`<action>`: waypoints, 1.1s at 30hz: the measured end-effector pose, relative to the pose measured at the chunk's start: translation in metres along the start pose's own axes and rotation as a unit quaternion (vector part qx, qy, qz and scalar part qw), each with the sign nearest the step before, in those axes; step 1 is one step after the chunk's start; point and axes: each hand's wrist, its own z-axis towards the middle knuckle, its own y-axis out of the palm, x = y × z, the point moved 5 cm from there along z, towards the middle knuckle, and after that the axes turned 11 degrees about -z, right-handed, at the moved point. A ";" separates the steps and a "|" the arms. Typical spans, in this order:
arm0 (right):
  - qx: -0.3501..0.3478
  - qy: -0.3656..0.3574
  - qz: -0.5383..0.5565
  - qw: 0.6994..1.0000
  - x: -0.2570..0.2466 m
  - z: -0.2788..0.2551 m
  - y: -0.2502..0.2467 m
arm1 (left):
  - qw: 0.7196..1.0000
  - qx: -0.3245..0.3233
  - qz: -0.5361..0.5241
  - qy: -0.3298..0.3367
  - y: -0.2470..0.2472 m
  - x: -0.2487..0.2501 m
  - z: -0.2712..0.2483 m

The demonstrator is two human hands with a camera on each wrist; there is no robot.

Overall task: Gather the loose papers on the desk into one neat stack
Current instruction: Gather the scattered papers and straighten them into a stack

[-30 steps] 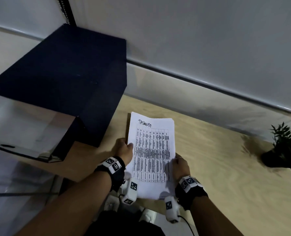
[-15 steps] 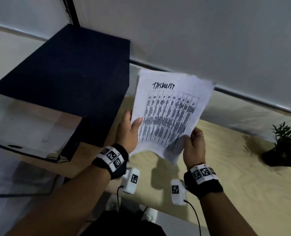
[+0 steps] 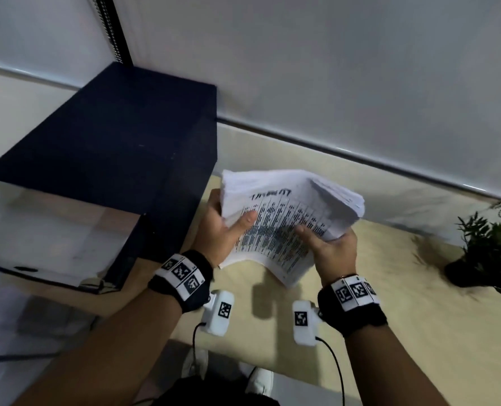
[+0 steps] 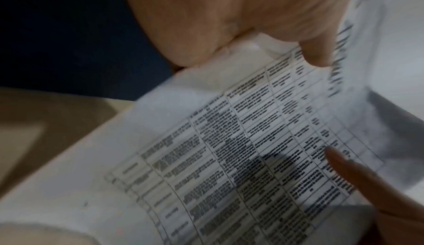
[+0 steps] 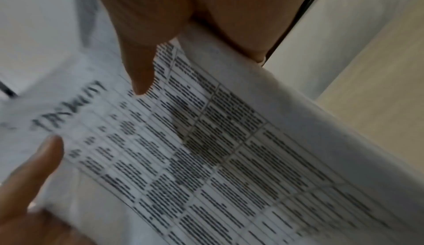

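A stack of white papers [image 3: 275,218], with a printed table and a handwritten heading on the top sheet, is held in the air above the light wooden desk [image 3: 389,288]. The stack bends, its far end curling up and its near corner drooping. My left hand [image 3: 223,227] grips the left edge, thumb on the top sheet. My right hand [image 3: 328,244] grips the right edge, thumb on the print. The left wrist view shows the top sheet [image 4: 252,149] under my left hand [image 4: 229,22]. In the right wrist view the same paper [image 5: 206,149] lies under my right hand [image 5: 146,31].
A dark blue box-like cabinet [image 3: 111,148] stands on the left, close to the papers. A small potted plant [image 3: 489,247] sits at the right edge of the desk. A pale wall [image 3: 331,83] runs behind the desk.
The papers lay flat on the desk a second ago. Both hands lifted them upright, and now the stack has tipped back toward level and bends between the hands.
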 end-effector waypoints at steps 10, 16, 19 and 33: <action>0.024 -0.016 -0.041 0.999 -0.013 0.008 -0.006 | 0.993 -0.018 0.103 -0.062 -0.011 -0.030 0.002; 0.115 0.171 0.006 0.978 0.040 0.026 -0.031 | 0.958 -0.080 0.225 -0.161 -0.045 -0.073 -0.025; 0.136 0.282 -0.046 0.949 0.079 0.015 -0.035 | 0.965 0.028 0.153 -0.212 -0.064 -0.100 -0.037; 0.047 0.354 -0.229 0.906 0.164 -0.023 -0.042 | 0.904 0.166 0.121 -0.376 -0.149 -0.205 -0.066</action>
